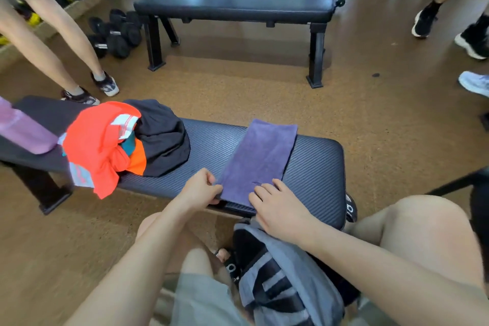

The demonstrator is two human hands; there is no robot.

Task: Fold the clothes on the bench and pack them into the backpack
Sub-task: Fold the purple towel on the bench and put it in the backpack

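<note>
Clothes: a purple towel (260, 157) lies folded into a long strip across the right part of the near bench (315, 167), its near end at the bench's front edge. Left hand (197, 188) pinches the towel's near left corner, thumb and fingers closed on the cloth. Right hand (280, 209) lies flat on the near right corner, fingers spread and extended, gripping nothing. An unfolded heap sits on the left part of the bench: an orange garment (95, 145) touching a black garment (161, 137). A pink item (23, 130) rests at the far left end. The grey backpack (285, 278) stands on the floor between the person's knees, just below the right wrist. A second bench (235, 5) stands beyond, dumbbells (116, 34) beside it.
</note>
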